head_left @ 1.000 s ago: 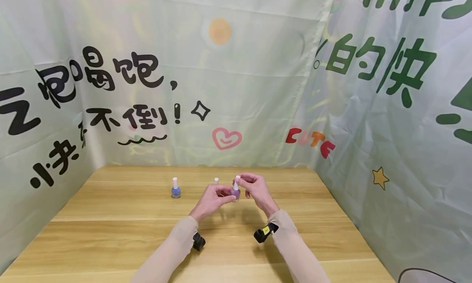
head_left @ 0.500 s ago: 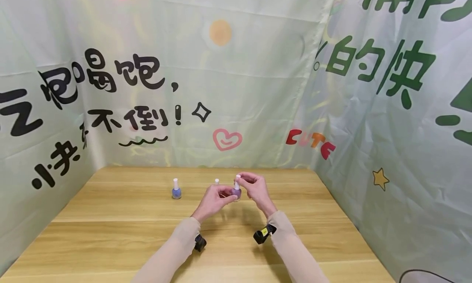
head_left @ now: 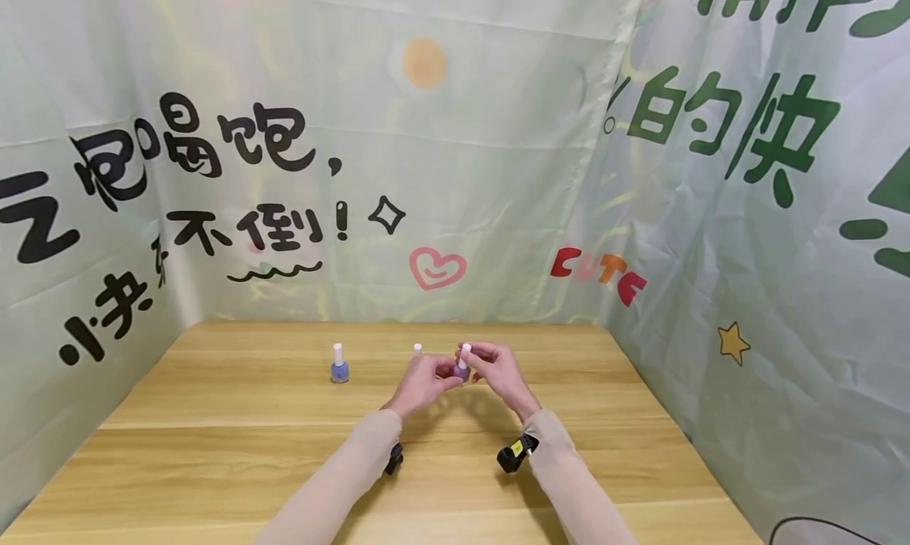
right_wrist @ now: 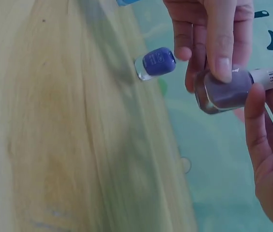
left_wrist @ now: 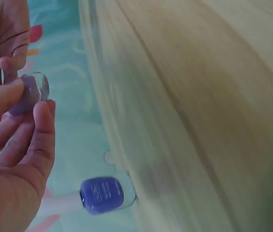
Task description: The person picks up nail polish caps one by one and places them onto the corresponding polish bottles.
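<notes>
Both hands are on one bottle of mauve nail polish [head_left: 461, 373], raised above the table with its white cap tilted to the right. My left hand [head_left: 424, 384] pinches the glass body between thumb and fingers, as the right wrist view shows closely. At the white cap [right_wrist: 266, 79], the fingers and thumb of my right hand [head_left: 502, 376] grip it. Behind the left hand stands a violet-blue nail polish bottle [right_wrist: 159, 62]; only its white cap [head_left: 417, 349] shows in the head view. A blue nail polish bottle [head_left: 340, 371] stands upright further left.
The wooden table [head_left: 235, 458] reaches back to a printed cloth curtain [head_left: 498, 197], which also closes off the left and right sides. Black wrist cameras [head_left: 517, 453] sit on both sleeves.
Both hands have shifted slightly to the right with the mauve bottle. It now leans further right, its cap a little lower. The other bottles have stayed in place.
</notes>
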### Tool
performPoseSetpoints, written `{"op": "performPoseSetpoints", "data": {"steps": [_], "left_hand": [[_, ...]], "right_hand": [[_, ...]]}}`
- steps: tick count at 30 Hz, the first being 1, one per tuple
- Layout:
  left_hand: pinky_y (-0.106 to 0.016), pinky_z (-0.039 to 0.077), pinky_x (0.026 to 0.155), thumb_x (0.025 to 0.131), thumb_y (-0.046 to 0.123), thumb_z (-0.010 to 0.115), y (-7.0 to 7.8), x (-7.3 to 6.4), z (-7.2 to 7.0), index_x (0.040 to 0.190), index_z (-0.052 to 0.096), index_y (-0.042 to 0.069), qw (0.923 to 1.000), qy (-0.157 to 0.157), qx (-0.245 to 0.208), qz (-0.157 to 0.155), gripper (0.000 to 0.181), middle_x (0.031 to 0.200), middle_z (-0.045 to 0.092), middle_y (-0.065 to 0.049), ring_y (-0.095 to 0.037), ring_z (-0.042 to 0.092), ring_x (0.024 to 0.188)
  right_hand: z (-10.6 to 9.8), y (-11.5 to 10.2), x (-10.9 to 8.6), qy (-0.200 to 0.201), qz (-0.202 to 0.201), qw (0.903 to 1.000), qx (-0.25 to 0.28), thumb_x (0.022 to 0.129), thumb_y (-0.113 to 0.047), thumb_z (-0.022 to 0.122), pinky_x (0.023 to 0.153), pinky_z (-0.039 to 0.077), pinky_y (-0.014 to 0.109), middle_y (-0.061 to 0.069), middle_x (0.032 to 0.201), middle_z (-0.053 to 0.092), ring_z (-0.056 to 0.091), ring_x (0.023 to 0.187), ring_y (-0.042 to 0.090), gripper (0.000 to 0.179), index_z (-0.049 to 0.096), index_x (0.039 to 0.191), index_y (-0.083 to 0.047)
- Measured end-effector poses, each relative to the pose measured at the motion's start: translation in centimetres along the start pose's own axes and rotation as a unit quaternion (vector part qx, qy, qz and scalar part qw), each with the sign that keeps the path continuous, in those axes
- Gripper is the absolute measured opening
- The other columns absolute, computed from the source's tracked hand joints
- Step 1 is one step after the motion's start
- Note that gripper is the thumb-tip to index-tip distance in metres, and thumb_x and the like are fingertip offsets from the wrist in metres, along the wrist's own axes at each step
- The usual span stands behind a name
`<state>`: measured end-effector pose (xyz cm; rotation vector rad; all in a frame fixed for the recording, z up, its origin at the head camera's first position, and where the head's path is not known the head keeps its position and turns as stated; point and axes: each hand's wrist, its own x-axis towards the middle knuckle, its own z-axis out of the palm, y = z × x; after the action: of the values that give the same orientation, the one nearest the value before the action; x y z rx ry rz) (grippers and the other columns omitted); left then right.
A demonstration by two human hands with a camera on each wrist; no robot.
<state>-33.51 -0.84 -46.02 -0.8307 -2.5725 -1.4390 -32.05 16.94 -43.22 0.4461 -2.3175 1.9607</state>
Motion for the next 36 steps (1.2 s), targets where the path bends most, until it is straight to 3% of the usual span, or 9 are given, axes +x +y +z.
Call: {"op": "performPoseSetpoints", "data": {"steps": [4, 9, 15, 19, 29, 36], "left_hand": [[-0.023, 0.056, 0.076, 0.089, 0.012, 0.072, 0.2, 0.6, 0.7, 0.102, 0.075, 0.010, 1.0000, 0.001, 0.000, 0.006, 0.014, 0.095, 0.076, -0.004, -0.012, 0.071, 0.085], [-0.025, 0.056, 0.075, 0.089, 0.009, 0.071, 0.4, 1.5, 1.6, 0.101, 0.075, 0.009, 0.9994, 0.015, 0.030, 0.005, 0.012, 0.092, 0.076, -0.005, -0.013, 0.070, 0.083], [-0.027, 0.054, 0.071, 0.089, 0.014, 0.073, 0.6, 2.3, 3.3, 0.100, 0.075, 0.012, 0.9969, 0.034, 0.068, -0.019, 0.012, 0.086, 0.075, -0.002, -0.011, 0.067, 0.077], [-0.030, 0.055, 0.073, 0.086, 0.018, 0.076, 0.6, 2.7, 3.9, 0.095, 0.075, 0.013, 0.9950, 0.049, 0.073, -0.047, 0.010, 0.084, 0.076, -0.002, -0.013, 0.069, 0.079], [-0.033, 0.053, 0.072, 0.083, 0.011, 0.078, 0.7, 3.8, 4.7, 0.089, 0.075, 0.008, 0.9885, 0.077, 0.090, -0.094, 0.007, 0.086, 0.074, -0.006, -0.019, 0.067, 0.080], [-0.038, 0.055, 0.078, 0.084, -0.001, 0.070, 0.4, 4.1, 4.9, 0.091, 0.076, 0.004, 0.9899, 0.068, 0.089, -0.087, 0.010, 0.087, 0.075, -0.008, -0.024, 0.069, 0.086]], "right_hand": [[-0.3, 2.1, 0.7, 0.034, -0.002, 0.9994, -0.002, 0.093, -0.014, 0.068, 0.071, 0.056, 0.038, 0.021, 0.112, 0.071, 0.065, 0.082, 0.007, 0.032, 0.067, 0.118, 0.006], [-0.9, 2.7, 0.9, 0.065, 0.015, 0.9977, -0.014, 0.093, -0.017, 0.069, 0.079, 0.055, 0.045, 0.016, 0.117, 0.070, 0.064, 0.087, 0.007, 0.032, 0.068, 0.119, 0.001], [-1.1, 3.7, 1.1, 0.114, 0.023, 0.9930, -0.022, 0.091, -0.014, 0.071, 0.080, 0.053, 0.025, 0.018, 0.112, 0.072, 0.065, 0.089, 0.008, 0.030, 0.070, 0.116, 0.002], [-1.1, 4.2, 1.2, 0.120, 0.026, 0.9920, -0.030, 0.091, -0.013, 0.071, 0.079, 0.053, 0.022, 0.018, 0.110, 0.072, 0.067, 0.091, 0.010, 0.030, 0.070, 0.115, 0.003], [-1.7, 4.8, 1.6, 0.127, 0.034, 0.9905, -0.041, 0.092, -0.013, 0.069, 0.084, 0.057, 0.034, 0.020, 0.114, 0.070, 0.069, 0.098, 0.019, 0.030, 0.069, 0.118, 0.002], [-1.7, 5.0, 1.7, 0.145, 0.036, 0.9875, -0.050, 0.090, -0.011, 0.071, 0.083, 0.057, 0.028, 0.018, 0.113, 0.071, 0.068, 0.098, 0.017, 0.028, 0.071, 0.115, 0.000]]}}
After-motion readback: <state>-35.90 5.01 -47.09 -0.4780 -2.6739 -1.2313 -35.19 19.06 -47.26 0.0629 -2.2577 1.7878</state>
